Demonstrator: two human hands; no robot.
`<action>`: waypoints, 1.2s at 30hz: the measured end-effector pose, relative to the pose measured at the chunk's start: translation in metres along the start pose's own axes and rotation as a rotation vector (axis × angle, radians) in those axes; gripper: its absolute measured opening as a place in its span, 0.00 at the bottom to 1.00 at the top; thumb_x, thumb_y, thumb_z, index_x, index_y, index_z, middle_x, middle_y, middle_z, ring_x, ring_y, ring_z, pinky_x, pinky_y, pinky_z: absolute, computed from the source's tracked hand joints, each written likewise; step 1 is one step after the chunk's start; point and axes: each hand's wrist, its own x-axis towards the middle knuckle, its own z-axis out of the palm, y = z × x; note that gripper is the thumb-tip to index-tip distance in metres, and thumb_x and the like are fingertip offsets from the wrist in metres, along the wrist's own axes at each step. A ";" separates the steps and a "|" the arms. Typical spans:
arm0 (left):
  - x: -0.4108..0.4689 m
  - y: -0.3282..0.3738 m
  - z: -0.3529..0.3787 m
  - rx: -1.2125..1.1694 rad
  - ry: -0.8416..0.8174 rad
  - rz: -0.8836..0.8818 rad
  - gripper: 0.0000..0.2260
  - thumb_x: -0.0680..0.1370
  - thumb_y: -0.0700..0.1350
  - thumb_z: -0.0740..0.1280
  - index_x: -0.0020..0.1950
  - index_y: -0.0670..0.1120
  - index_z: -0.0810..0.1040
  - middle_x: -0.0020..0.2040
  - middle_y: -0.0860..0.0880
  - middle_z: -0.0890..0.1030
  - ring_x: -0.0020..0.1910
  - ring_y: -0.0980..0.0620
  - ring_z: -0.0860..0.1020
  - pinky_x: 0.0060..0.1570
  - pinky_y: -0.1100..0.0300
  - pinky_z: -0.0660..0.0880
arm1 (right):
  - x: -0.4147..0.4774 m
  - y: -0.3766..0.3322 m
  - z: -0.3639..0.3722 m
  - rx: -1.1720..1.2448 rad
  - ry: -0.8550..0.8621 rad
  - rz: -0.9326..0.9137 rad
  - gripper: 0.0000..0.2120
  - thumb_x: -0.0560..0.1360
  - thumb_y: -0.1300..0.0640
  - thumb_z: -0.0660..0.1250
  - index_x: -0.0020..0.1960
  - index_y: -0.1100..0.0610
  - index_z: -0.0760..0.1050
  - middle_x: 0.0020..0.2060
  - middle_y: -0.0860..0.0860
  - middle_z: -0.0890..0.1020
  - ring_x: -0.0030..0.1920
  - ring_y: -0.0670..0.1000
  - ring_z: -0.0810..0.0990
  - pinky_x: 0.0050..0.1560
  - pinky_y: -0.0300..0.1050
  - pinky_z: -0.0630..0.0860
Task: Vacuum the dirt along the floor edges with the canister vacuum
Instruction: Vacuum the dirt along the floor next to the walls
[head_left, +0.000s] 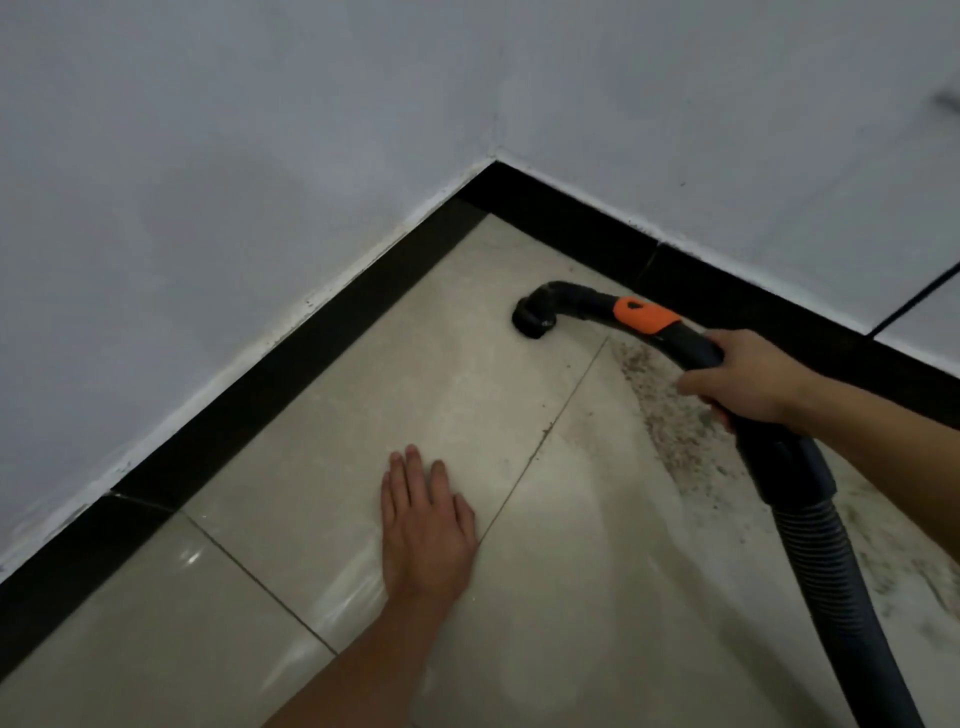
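The curved vacuum handle is gripped by the right hand, its nozzle set on the tiled floor near the corner. The left hand is laid flat with fingers straight, well apart from it. Dirt is strewn beneath the right hand.

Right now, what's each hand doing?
Left hand: open, flat on the floor tile, holding nothing.
Right hand: closed around the vacuum hose handle, nozzle down near the corner.
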 end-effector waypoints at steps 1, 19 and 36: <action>0.000 0.000 -0.001 -0.008 0.005 0.001 0.24 0.77 0.49 0.52 0.66 0.37 0.74 0.70 0.33 0.69 0.71 0.35 0.65 0.70 0.42 0.63 | -0.014 0.010 -0.001 0.006 -0.010 0.018 0.08 0.72 0.61 0.72 0.48 0.57 0.74 0.24 0.54 0.78 0.20 0.52 0.76 0.24 0.43 0.74; -0.005 0.001 0.001 -0.028 0.035 0.007 0.20 0.77 0.45 0.59 0.65 0.36 0.73 0.70 0.32 0.68 0.71 0.33 0.64 0.71 0.42 0.60 | -0.171 0.111 -0.020 -0.039 -0.069 0.153 0.09 0.72 0.62 0.72 0.48 0.54 0.73 0.28 0.57 0.79 0.22 0.51 0.76 0.24 0.43 0.75; -0.006 -0.001 0.001 -0.051 0.056 0.016 0.22 0.77 0.48 0.55 0.66 0.37 0.72 0.71 0.33 0.68 0.72 0.34 0.63 0.71 0.42 0.60 | -0.153 0.081 0.041 0.074 0.046 0.069 0.09 0.72 0.61 0.70 0.47 0.55 0.72 0.27 0.56 0.77 0.21 0.52 0.75 0.25 0.44 0.73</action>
